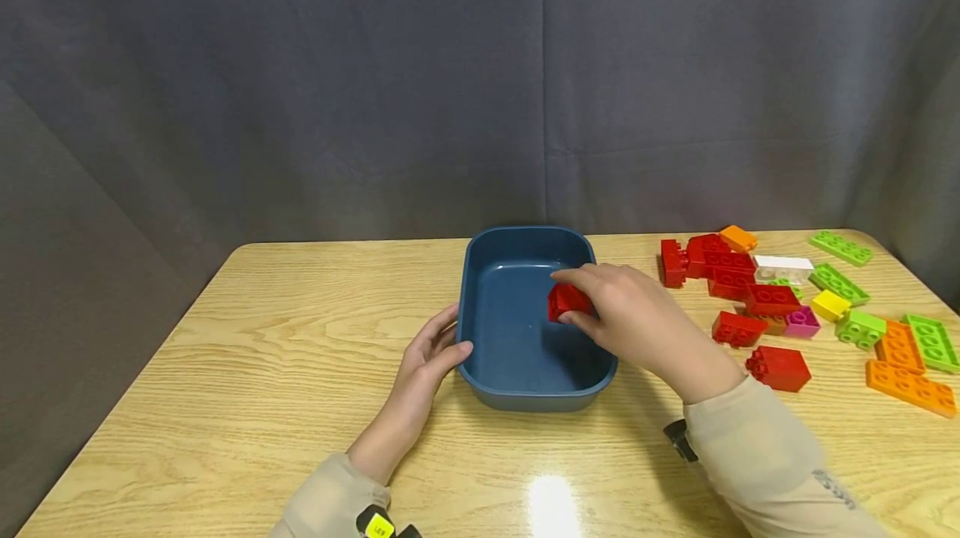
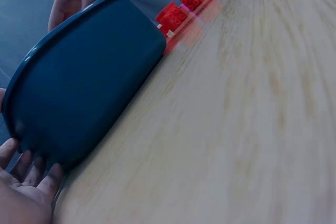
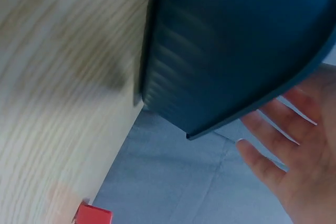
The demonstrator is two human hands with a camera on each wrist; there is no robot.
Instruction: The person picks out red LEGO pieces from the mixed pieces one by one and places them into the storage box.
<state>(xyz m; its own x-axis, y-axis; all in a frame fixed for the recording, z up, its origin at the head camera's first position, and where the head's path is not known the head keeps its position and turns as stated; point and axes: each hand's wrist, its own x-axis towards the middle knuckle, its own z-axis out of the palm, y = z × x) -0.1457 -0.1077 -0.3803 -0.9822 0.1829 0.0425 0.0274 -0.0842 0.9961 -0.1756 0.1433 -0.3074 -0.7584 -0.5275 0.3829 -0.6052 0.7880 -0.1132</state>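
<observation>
A dark blue rectangular bin [image 1: 483, 363] stands on the table. My left hand [image 1: 429, 361] holds its left side, thumb at the rim and fingers against the outer wall; in the left wrist view several of these fingertips [image 2: 55, 171] touch the bin wall [image 2: 79, 82]. Over the bin's interior, my right hand [image 1: 626, 309] pinches a red toy building brick [image 1: 567, 302] between thumb and fingers. The right wrist view shows the right hand [image 3: 302, 145] beside the bin rim [image 3: 247, 109], but the brick it holds is hidden there.
On the wooden table [image 1: 300, 371], loose bricks lie to the right: several red ones [image 1: 780, 368], a white one [image 1: 783, 269], a yellow one [image 1: 830, 306], and green [image 1: 840, 247] and orange [image 1: 911, 388] plates. A dark grey curtain [image 1: 375, 88] hangs behind the table's far edge.
</observation>
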